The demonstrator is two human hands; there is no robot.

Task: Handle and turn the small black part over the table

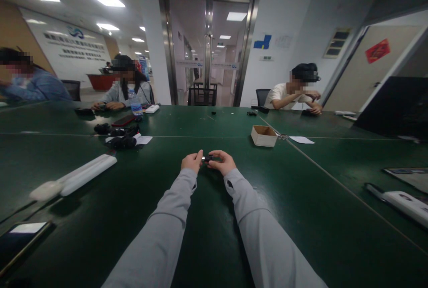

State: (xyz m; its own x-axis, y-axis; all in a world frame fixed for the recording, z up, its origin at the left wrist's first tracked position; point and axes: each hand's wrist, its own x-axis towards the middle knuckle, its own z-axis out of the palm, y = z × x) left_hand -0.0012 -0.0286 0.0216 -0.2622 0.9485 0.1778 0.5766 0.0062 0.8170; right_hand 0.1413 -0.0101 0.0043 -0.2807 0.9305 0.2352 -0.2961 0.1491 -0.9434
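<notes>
Over the green table (214,216), my two hands meet in front of me around a small black piece with a silvery end (207,158). My left hand (191,162) is closed, thumb and fingers pinching the silvery end. On the other side, my right hand (224,162) grips the black part between thumb and fingertips. The piece is too small and too covered by fingers to tell its exact kind.
A small open box (264,140) stands right of my hands, beside a paper sheet (302,140). To the left lie a white power strip (88,174), a phone (23,239) and black gear (123,141). A bottle (135,103) stands farther back. Several people sit around the table.
</notes>
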